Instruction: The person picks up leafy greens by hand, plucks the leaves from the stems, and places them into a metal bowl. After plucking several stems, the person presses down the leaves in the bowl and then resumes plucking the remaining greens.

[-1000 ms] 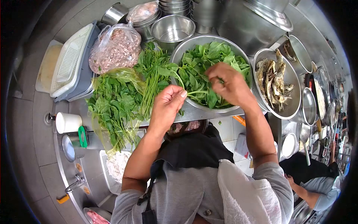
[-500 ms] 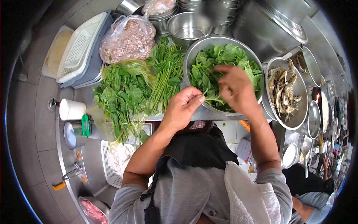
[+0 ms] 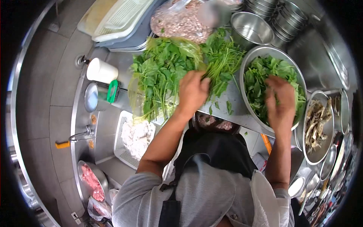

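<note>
My left hand (image 3: pixel 193 90) is over the near edge of a pile of leafy greens with long stems (image 3: pixel 162 72), thumb and fingers apart, fingertips among the stems. To its right lies a second bunch of greens (image 3: pixel 223 68), stems toward me. My right hand (image 3: pixel 280 100) is over a large steel bowl (image 3: pixel 247 57) of picked green leaves (image 3: pixel 261 72). Its thumb and fingers are apart, and the leaves below partly hide behind it. Clear yellowish plastic (image 3: pixel 189 51) lies around the left pile.
Behind the greens are a bag of minced meat (image 3: pixel 181 19) and a steel pot (image 3: pixel 251 28). Dried fish (image 3: pixel 317 121) fill a bowl at right. At left are a white tub (image 3: pixel 102 71), a green-handled brush (image 3: pixel 112 90), a faucet (image 3: pixel 81 134) and a white basket (image 3: pixel 120 145).
My view has turned left. My hands have parted: the left moved from the stem held over the bowl to the greens pile, while the right stays over the leaf bowl.
</note>
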A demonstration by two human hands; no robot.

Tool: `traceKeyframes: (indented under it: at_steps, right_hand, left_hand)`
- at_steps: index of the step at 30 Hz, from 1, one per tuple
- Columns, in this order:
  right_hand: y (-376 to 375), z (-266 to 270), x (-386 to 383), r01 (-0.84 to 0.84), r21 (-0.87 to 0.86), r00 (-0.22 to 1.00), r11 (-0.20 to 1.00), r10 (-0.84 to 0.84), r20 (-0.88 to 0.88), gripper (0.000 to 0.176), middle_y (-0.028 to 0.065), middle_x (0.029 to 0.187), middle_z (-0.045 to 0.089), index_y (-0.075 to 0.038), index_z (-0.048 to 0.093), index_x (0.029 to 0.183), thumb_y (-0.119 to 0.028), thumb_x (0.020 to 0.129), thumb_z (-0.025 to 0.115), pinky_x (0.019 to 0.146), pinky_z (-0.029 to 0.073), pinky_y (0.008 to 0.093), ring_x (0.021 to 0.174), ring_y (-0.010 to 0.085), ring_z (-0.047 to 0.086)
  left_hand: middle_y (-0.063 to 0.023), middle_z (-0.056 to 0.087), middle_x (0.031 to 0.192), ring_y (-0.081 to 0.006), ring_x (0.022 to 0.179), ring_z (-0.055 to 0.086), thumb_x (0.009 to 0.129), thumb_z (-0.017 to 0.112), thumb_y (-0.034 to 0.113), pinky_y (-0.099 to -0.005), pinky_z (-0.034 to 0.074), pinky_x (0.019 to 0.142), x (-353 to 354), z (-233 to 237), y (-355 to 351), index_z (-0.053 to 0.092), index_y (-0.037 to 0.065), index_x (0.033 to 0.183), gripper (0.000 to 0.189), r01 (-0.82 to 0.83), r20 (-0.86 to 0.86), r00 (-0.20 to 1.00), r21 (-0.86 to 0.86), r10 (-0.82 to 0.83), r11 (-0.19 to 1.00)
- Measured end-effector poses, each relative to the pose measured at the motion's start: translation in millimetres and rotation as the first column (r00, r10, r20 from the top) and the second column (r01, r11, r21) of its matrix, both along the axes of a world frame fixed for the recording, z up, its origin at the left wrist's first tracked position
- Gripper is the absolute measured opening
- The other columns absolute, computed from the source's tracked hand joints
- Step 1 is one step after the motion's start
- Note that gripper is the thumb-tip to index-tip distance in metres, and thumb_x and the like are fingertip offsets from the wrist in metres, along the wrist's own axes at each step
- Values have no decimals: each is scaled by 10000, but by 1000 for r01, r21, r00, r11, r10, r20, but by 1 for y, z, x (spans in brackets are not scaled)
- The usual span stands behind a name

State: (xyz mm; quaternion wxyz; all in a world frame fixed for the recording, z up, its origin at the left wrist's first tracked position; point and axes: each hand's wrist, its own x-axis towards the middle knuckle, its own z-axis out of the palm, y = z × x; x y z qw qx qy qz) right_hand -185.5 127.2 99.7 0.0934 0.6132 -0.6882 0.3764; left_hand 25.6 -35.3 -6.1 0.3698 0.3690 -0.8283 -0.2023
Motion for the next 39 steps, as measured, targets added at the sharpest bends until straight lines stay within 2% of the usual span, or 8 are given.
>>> traceKeyframes:
  at_steps: [4, 7, 11, 17, 20, 21, 27, 39]
  right_hand:
    - [-40, -24, 55, -291, 79, 957, 954, 290, 16, 215, 104, 1025, 666, -52, 682, 988, -44, 775, 663, 862, 488, 404, 979, 277, 616]
    - [-78, -48, 99, -467, 187, 882, 864, 471, 22, 207, 72, 978, 649, -63, 680, 1008, -101, 817, 612, 870, 466, 399, 982, 260, 592]
    - [-138, -103, 160, -585, 419, 765, 695, 644, -2, 280, 72, 1095, 627, -66, 656, 1096, -106, 860, 509, 965, 404, 413, 1119, 254, 543]
    - [-168, -178, 177, -514, 419, 817, 748, 576, -26, 387, 109, 1406, 521, -54, 606, 1257, -166, 922, 448, 1075, 317, 440, 1349, 276, 419]
    - [-173, -166, 169, -540, 554, 786, 634, 616, 60, 415, 102, 1485, 448, -59, 578, 1312, -163, 943, 420, 1094, 295, 448, 1397, 269, 362]
    - [-174, -165, 169, -540, 569, 780, 620, 622, 62, 409, 96, 1489, 442, -56, 578, 1309, -155, 947, 417, 1088, 298, 447, 1396, 266, 360]
    - [-172, -166, 169, -547, 561, 792, 621, 600, 108, 425, 95, 1502, 425, -69, 569, 1323, -142, 931, 423, 1135, 263, 453, 1404, 271, 345]
    - [-170, -45, 121, -317, -266, 925, 910, 358, 124, 254, 96, 973, 636, -73, 677, 1089, -176, 859, 641, 870, 449, 442, 929, 324, 571]
  left_hand:
    - [-209, 665, 873, -398, 823, 631, 800, 700, 173, -479, 503, 751, 111, -27, -22, 639, 17, 853, 176, -434, 321, 850, -20, 417, 901]
    - [-212, 666, 819, -407, 780, 641, 791, 704, 240, -494, 510, 721, 146, -53, -27, 624, 23, 797, 231, -507, 562, 718, 19, 410, 862]
    - [-228, 669, 802, -400, 750, 654, 791, 676, 226, -488, 520, 697, 137, -49, -30, 624, 13, 793, 219, -350, 509, 806, 0, 301, 937]
    - [-254, 666, 820, -435, 769, 644, 833, 649, 225, -484, 517, 708, 134, -47, -40, 607, 4, 892, 232, -426, 504, 790, 41, 349, 904]
    - [-243, 657, 794, -389, 722, 653, 847, 660, 198, -448, 522, 690, 135, 15, -28, 573, -6, 894, 227, -535, 278, 830, 159, 482, 830]
    - [-156, 642, 726, -250, 599, 607, 905, 624, 169, -361, 498, 583, 142, 23, -30, 551, 11, 902, 174, -498, 153, 865, 140, 478, 856]
    - [5, 551, 671, -37, 502, 405, 964, 562, 115, -193, 321, 459, 141, 92, -29, 520, 77, 977, 58, -102, -459, 793, 547, 400, 831]
    - [-11, 551, 664, -63, 490, 396, 945, 590, 101, -212, 260, 431, 95, 66, -25, 560, 50, 1104, 170, 277, -623, 677, 709, 392, 649]
